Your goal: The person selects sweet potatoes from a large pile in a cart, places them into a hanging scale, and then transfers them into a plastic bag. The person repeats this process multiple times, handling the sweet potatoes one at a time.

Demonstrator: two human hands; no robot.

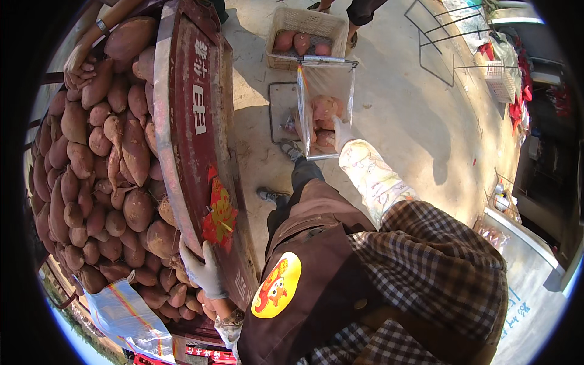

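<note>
My left hand [203, 271], in a pale glove, grips the metal rim of a red truck bed's side wall [185, 150], the thumb on the outer side. Sweet potatoes [109, 214] fill the bed beside it. My right hand [342, 133], also gloved, reaches to the right side of a clear plastic bag [326, 80] that hangs open on a metal frame [270, 112]. Its fingers are against or just beside large sweet potatoes [325, 108] in the bag; whether they hold one cannot be made out.
Beyond the bag, another person's hands [352, 39] are by a plastic crate [308, 20] with several sweet potatoes. A second person's hand [80, 70] rests on the heap. A woven sack [130, 315] lies at the heap's near end. Wire racks [438, 50] stand at the right.
</note>
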